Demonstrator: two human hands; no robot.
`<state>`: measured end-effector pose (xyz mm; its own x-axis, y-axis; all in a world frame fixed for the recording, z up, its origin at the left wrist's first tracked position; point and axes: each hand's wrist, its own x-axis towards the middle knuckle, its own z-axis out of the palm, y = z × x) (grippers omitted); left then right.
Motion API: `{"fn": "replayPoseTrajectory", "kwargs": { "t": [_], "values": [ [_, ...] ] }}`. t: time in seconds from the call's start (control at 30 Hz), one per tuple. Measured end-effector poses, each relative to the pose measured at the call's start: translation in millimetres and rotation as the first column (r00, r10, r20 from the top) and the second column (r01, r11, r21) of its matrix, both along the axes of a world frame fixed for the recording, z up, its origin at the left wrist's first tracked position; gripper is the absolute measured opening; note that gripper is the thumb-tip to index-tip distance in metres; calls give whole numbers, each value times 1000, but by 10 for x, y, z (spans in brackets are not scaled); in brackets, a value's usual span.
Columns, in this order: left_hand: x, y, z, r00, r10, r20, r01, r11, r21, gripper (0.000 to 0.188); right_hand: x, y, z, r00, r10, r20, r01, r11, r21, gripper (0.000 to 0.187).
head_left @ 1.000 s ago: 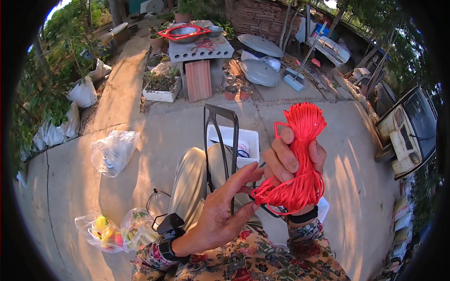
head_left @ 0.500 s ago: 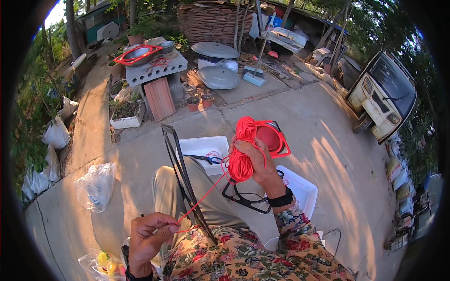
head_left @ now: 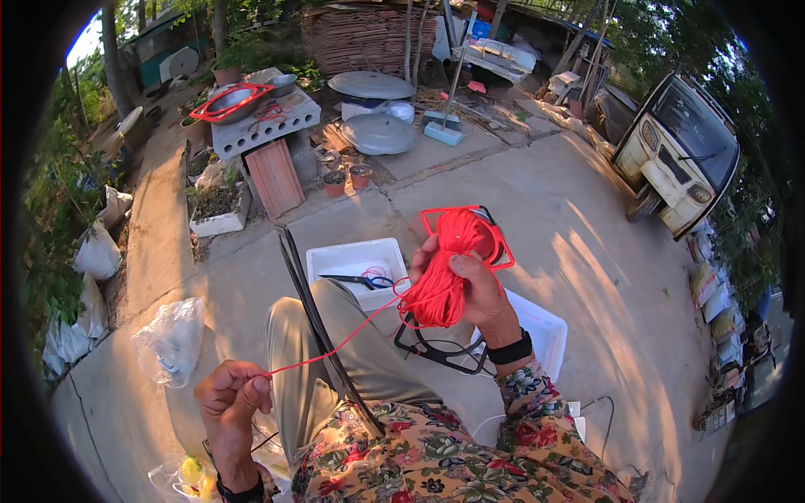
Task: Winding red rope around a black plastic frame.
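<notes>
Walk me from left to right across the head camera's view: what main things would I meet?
Clear plastic bag → left hand → white box with scissors in it → red cord bundle → white tub → old white vehicle.

Scissors (head_left: 350, 279) lie in a tub (head_left: 356, 255) left of the cord skein (head_left: 438, 300); farther left (on the ground (head_left: 520, 197)), a plastic bag (head_left: 170, 339).

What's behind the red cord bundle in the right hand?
A red and black frame partly shows beyond the cord bundle and right hand, a black frame below; what bundle and hand cover is hidden.
</notes>
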<state>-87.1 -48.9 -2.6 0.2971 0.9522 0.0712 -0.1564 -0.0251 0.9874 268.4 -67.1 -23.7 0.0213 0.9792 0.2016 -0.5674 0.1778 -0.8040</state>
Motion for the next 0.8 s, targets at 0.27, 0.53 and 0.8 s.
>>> {"fn": "replayPoseTrajectory", "kwargs": {
  "t": [0.27,0.53,0.8],
  "values": [
    [56,69,28,952,-45,-302,111,973,204,5,240,-295,-247,978,-55,-201,53,998,-18,30],
    [155,271,-212,891,47,-452,191,863,467,8,661,-565,-523,949,-230,-214,235,972,-3,28],
    [479,74,-115,981,-195,-1,194,975,110,6,139,-493,-620,911,-217,352,283,947,-149,25]
  ]
}}
